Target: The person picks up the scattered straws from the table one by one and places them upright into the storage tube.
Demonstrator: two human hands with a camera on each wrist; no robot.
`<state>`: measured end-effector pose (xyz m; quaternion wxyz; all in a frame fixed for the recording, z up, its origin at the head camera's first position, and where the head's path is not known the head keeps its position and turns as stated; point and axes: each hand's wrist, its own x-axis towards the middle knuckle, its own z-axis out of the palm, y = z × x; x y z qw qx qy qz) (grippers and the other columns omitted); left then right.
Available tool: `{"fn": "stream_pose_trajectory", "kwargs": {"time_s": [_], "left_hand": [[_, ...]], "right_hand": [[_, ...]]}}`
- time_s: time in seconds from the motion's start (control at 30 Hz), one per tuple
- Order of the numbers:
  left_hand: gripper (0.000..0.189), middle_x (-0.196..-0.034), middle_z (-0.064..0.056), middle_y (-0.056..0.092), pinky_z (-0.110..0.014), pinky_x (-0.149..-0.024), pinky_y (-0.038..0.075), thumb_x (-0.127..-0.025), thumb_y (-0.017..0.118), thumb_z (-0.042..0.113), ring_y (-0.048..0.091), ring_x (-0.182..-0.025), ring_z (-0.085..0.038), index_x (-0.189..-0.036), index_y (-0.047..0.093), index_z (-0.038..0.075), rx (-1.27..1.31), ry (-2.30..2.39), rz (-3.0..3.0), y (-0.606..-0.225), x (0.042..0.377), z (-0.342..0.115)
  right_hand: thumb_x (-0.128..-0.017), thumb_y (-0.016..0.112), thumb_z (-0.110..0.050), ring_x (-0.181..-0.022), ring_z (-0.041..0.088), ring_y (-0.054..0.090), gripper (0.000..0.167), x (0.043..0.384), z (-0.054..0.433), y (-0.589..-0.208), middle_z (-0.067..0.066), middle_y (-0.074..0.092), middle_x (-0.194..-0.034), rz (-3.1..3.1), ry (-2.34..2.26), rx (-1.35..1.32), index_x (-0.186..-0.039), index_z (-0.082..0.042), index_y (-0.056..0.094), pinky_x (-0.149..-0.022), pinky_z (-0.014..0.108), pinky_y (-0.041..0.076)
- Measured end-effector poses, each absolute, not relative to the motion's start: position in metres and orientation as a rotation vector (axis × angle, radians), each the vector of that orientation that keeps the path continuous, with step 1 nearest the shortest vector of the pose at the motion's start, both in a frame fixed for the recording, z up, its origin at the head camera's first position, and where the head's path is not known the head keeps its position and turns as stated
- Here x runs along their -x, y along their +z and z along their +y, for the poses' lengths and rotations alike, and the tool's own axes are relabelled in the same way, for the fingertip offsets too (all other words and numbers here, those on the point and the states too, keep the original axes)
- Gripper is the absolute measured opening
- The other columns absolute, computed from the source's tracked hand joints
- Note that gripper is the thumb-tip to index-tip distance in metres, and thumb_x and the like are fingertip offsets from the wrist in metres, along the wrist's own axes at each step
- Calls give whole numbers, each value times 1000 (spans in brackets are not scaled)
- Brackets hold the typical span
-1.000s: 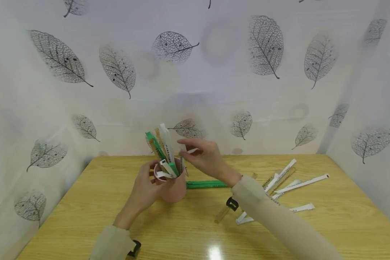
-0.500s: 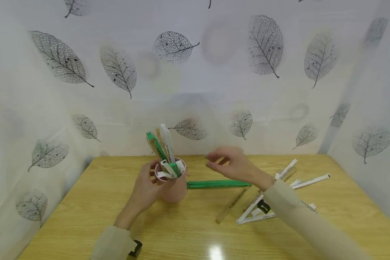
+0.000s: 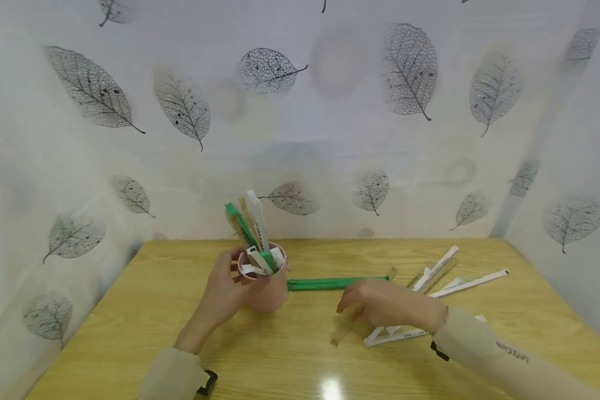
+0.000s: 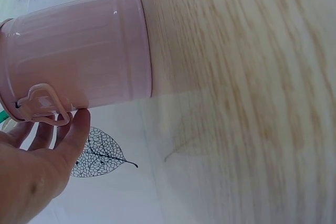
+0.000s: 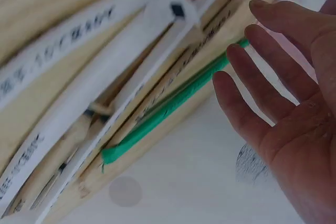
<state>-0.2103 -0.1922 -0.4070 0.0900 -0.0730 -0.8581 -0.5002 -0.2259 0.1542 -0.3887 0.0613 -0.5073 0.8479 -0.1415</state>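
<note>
Right of the pink cup (image 3: 266,295), the right hand (image 3: 381,303) is hovering empty, fingers loosely extended; a brown stick (image 3: 343,331) is slanting rightward, partly beneath it; the left hand (image 3: 224,294) is gripping the cup.

The cup (image 3: 267,294) is pink, its sticks (image 3: 259,219) green, white and tan. Yellow-brown wood grain covers the desk (image 3: 270,361), beneath a green strip (image 3: 315,284) and white strips (image 3: 480,280) with dark lettering. The pale backdrop (image 3: 325,150) carries dark, net-veined leaves (image 3: 410,72); the sleeves (image 3: 480,339) are beige.
</note>
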Motion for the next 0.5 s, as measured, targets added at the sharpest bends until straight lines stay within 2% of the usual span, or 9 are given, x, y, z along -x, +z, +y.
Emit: {"fn": "stream_pose_trajectory", "kwargs": {"time_s": [0.17,0.37,0.5], "left_hand": [[82,-144,-14,45,-45,-99,54,-86,84,33,53,-121,-33,-149,39,7,224,-1486,-2546,-407,210,-192],[83,-144,-15,45,-44,-98,54,-85,85,32,53,-121,-32,-150,39,7,227,-1484,-2542,-407,209,-192],[84,-144,-15,44,-44,-99,54,-85,85,32,53,-121,-32,-150,38,7,228,-1495,-2545,-406,209,-192]], "right_hand": [[-88,73,3,-97,6,67,36,209,141,-396,-7,74,-108,2576,-217,1618,-115,-20,76,-79,19,56],[-86,76,2,-89,4,65,47,204,135,-401,-11,73,-100,2635,-41,1695,-123,-28,73,-74,18,54],[-82,77,4,-78,0,56,58,207,134,-404,-11,68,-91,2668,-3,1949,-131,-27,69,-64,10,43]]}}
